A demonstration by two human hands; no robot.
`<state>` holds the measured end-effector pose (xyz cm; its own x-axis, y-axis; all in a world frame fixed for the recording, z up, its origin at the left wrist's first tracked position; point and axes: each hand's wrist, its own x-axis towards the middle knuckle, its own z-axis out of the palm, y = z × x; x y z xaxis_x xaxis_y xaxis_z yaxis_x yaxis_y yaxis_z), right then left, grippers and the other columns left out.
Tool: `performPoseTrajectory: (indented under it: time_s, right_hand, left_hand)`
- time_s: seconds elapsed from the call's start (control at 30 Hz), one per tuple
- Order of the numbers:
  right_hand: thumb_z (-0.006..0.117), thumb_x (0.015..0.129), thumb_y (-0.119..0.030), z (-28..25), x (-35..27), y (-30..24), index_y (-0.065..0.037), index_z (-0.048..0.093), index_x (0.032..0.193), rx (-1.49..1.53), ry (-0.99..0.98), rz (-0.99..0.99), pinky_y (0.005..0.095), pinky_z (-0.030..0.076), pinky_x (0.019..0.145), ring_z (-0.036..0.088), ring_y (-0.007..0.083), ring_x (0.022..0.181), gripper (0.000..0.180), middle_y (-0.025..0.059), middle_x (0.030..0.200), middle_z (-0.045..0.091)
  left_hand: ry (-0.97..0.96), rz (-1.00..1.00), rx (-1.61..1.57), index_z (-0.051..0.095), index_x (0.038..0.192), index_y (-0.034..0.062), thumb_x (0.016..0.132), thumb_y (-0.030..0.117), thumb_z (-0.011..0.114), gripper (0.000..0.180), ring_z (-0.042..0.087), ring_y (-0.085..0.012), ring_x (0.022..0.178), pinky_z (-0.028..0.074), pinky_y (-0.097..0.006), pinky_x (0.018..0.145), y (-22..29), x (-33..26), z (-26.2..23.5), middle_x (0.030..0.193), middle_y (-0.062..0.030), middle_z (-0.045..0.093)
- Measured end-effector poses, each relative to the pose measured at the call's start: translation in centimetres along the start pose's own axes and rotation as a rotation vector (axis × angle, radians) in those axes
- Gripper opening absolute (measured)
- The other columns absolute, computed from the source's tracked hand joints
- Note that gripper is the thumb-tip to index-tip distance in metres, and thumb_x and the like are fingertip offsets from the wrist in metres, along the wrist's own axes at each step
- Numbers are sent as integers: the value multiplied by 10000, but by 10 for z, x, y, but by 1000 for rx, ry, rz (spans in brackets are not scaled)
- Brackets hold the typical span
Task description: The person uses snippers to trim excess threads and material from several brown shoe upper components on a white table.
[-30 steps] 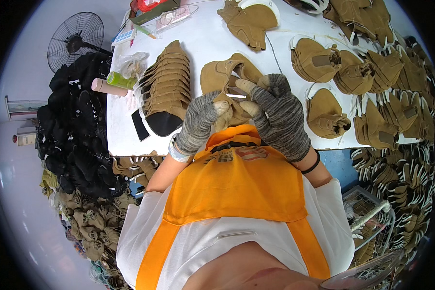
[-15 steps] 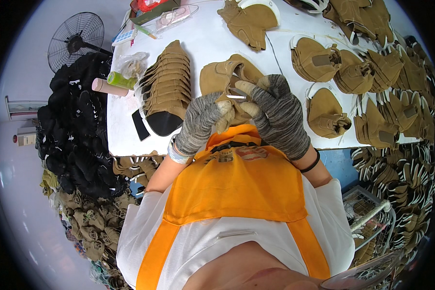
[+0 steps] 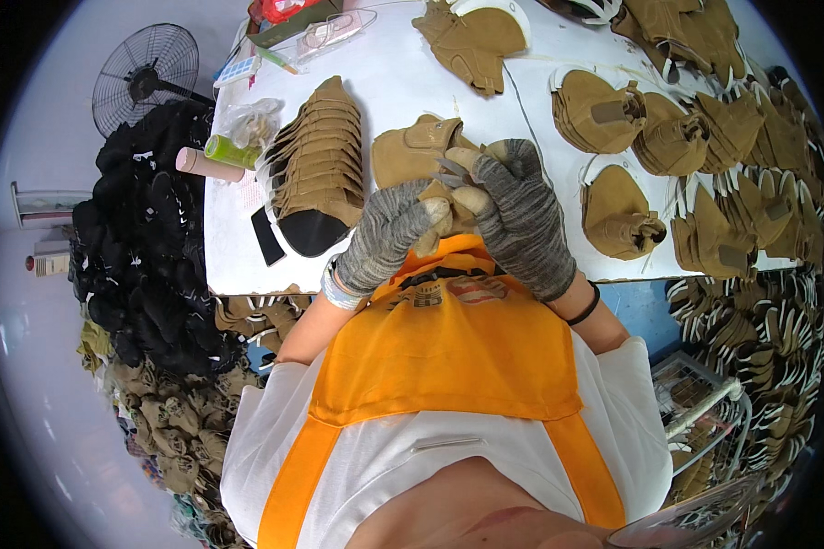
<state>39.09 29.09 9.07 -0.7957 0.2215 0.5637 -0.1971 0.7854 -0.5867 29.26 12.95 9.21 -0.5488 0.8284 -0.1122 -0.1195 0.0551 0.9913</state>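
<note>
Both my hands wear grey knitted gloves with bare-looking pale fingertips and meet at the table's near edge. My left hand (image 3: 386, 227) is closed on the near part of a tan suede shoe upper (image 3: 410, 156), pinching it between thumb and fingers. Beside it, my right hand (image 3: 527, 212) is closed round small metal snips (image 3: 450, 170); their silver blades poke out by the fingertips, close to the upper. Most of the snips' body is hidden in the glove. The upper's far part rests on the white table (image 3: 389, 55).
To the left stands a row of nested tan uppers (image 3: 320, 156), near a black phone (image 3: 266, 238), a pink bottle (image 3: 209, 165) and a green roll (image 3: 224, 151). Another upper (image 3: 476, 46) lies ahead. Stacked uppers (image 3: 600, 110) fill the right side. A fan (image 3: 145, 82) stands far left.
The shoe upper has been turned and folded in my hands, its far part shifting slightly left and down. The snips' blades have tilted and moved up a little.
</note>
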Motion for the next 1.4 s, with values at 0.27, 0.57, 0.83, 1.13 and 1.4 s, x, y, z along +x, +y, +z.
performPoseTrajectory:
  time_s: [0.27,0.57,0.83,1.13,1.4]
  right_hand:
    - [638,781,-174,-1,-6,-1,-132,648,1097,-79,-67,-12,329,521,721,595,248,867,319,97,1063,493]
    - [612,795,-124,-7,-8,5,-125,641,1105,130,-33,-9,335,527,712,598,254,847,311,101,1038,507]
    - [631,775,-141,-1,-8,5,-125,637,1101,-46,-64,-169,345,529,710,606,270,862,326,105,1047,515]
    - [640,768,-137,-6,-11,-4,-112,636,1103,48,-40,-59,344,536,703,610,263,852,336,96,1027,512]
    - [646,755,-140,8,-21,4,-114,638,1099,91,1,-21,327,534,679,597,241,816,345,96,1005,506]
  left_hand:
    - [-29,-13,44,616,987,1,925,320,530,336,537,-95,658,438,-228,653,-6,-7,1,675,-24,571]
    - [44,189,519,565,1191,51,794,-38,617,411,604,-334,1005,489,-376,853,-33,-14,-13,1142,-172,597]
    - [55,78,132,572,1159,-2,913,153,559,291,620,-214,916,493,-314,803,1,-23,8,1053,-135,637]
    - [72,164,154,578,1151,7,936,186,550,281,617,-136,824,493,-269,757,-7,-23,12,946,-59,650]
    - [116,89,-75,604,1105,-1,927,176,565,254,606,-108,813,484,-254,746,-8,-23,17,900,-57,667]
